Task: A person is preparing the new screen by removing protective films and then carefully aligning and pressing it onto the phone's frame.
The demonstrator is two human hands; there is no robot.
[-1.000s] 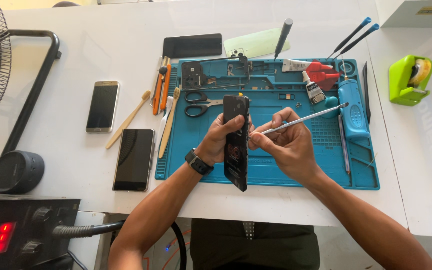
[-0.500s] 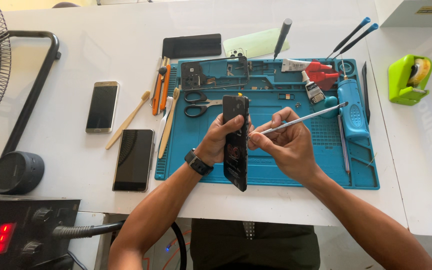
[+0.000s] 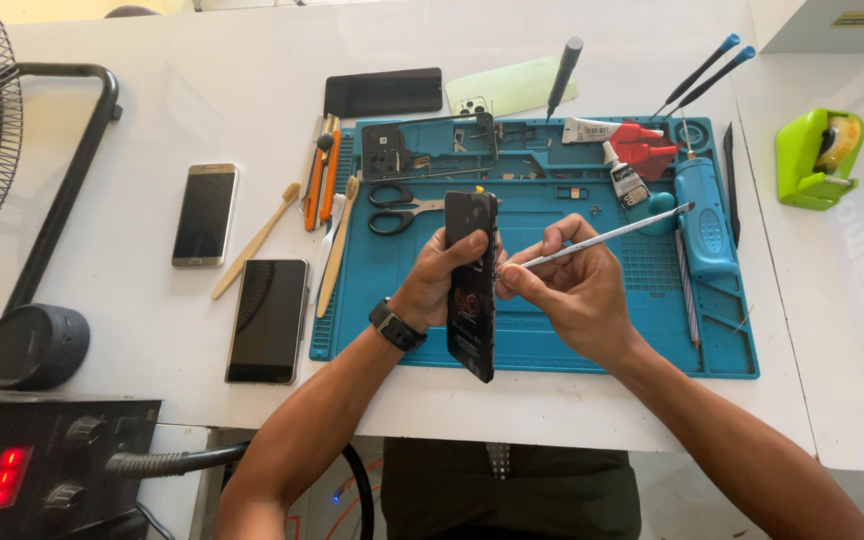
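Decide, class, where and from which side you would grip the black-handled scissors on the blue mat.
Grip the scissors by the two black loop handles at their left end, coming from above: they lie flat, blades toward the right under the held phone.

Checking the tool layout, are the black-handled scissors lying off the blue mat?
No, the black-handled scissors lie on the blue mat, near its left edge.
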